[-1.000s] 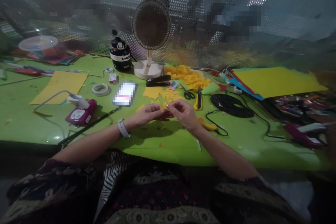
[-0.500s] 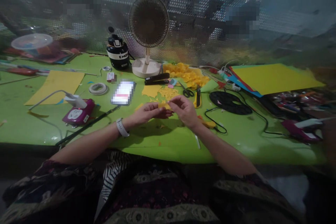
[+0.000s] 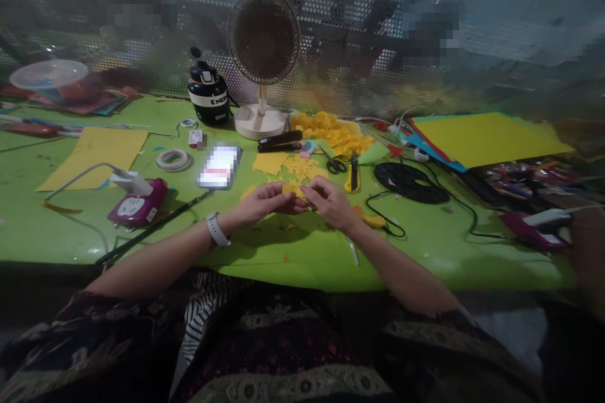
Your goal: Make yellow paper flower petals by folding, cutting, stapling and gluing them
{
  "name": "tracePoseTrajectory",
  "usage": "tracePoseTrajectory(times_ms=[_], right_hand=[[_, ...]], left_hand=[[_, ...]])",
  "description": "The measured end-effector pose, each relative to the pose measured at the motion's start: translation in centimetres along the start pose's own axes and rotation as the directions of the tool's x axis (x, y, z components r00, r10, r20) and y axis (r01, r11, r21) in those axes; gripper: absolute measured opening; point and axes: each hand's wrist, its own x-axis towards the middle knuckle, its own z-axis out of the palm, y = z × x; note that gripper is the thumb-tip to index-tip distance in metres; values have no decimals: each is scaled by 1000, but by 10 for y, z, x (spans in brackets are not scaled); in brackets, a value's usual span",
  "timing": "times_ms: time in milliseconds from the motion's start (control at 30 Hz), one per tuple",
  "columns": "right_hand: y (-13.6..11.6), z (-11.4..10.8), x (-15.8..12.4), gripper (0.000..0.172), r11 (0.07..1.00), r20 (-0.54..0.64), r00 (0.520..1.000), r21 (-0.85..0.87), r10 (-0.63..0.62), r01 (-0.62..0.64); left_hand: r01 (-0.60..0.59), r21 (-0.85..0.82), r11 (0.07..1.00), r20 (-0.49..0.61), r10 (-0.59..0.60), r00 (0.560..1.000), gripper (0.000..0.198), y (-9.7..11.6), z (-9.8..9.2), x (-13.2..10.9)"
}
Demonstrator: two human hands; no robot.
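Note:
Between my two hands is a small piece of yellow paper [image 3: 292,189]. My left hand [image 3: 269,199], with a white watch on its wrist, pinches the piece from the left between thumb and fingers. My right hand [image 3: 328,201] has its thumb and forefinger closed at the paper's right end. Just beyond the hands lie small yellow paper scraps [image 3: 302,167] and a yellow paper sheet [image 3: 270,163]. Black-handled scissors [image 3: 336,165] and a yellow cutter knife [image 3: 352,176] rest behind my right hand. A heap of yellow paper petals [image 3: 331,132] sits farther back.
A fan [image 3: 261,123], a dark bottle [image 3: 208,97] and a stapler [image 3: 280,140] stand at the back. On the left are a phone [image 3: 218,167], a tape roll [image 3: 173,160] and a purple power adapter [image 3: 138,204]. Coloured sheets [image 3: 491,138] and a black disc [image 3: 411,182] lie right.
The right hand's fingers have lowered slightly along the paper's right end. The cutter knife shows more fully beside them. The whole view has shifted a little.

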Motion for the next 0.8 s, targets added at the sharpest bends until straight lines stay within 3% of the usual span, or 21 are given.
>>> tracePoseTrajectory(times_ms=[233,500,800], right_hand=[[1,1,-2,40,1000,-12,1000,4,-11,11],[3,2,-3,40,999,72,997,-33,38,-36],[-1,1,-3,42,999,71,996,-17,48,-47]], left_hand=[[86,178,980,-47,-79,996,31,8,-2,-2],[67,141,988,-26,-64,998,30,5,-3,-1],[61,158,986,-17,-59,998,32,5,-3,0]])
